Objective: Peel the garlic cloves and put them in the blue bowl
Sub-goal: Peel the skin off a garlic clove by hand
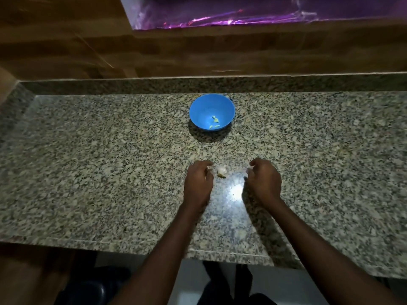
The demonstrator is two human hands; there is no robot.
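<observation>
A blue bowl stands on the granite counter, towards the back, with a few peeled garlic cloves in its bottom. Nearer to me a pale garlic bulb with loose papery skin lies on the counter between my hands. My left hand rests just left of the bulb, fingers curled and pinching a pale scrap at its fingertips. My right hand sits to the right of the bulb, fingers curled round a small pale piece; whether this is a clove or skin is too blurred to tell.
The speckled granite counter has a raised back ledge and wooden panelling behind it. Its front edge runs below my forearms. A bright light reflection lies between my wrists. Dark shapes sit on the floor below.
</observation>
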